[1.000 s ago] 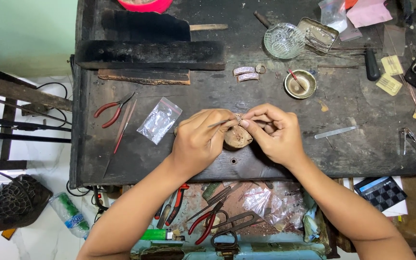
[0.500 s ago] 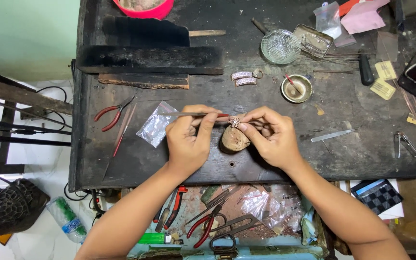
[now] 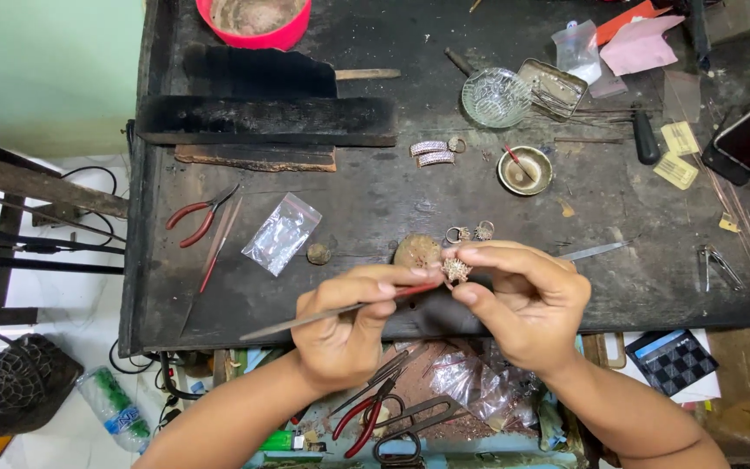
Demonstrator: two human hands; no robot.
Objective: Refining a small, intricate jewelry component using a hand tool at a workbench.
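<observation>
Small ornate metal jewellery piece (image 3: 456, 270), pale gold with a spiky cluster top: pinched between thumb and fingertips of the right hand (image 3: 523, 304), held above the front edge of the dark bench (image 3: 375, 200). Thin metal tool (image 3: 340, 310), long and pointed, with a reddish section near its tip: gripped in the closed left hand (image 3: 349, 326), tip touching the jewellery piece. Round brownish block (image 3: 417, 252): on the bench just behind the hands. Two small rings (image 3: 470, 232): beside the block. Clear plastic bag (image 3: 282, 233): left of the block. Red-handled pliers (image 3: 200, 215): further left, near the bench's edge. Small metal bowl (image 3: 525, 170) and cut-glass dish (image 3: 496, 96): further back, right of centre. Red basin (image 3: 258, 19): at the far edge. Open drawer (image 3: 444, 391) of tools and bags: below the hands.
</observation>
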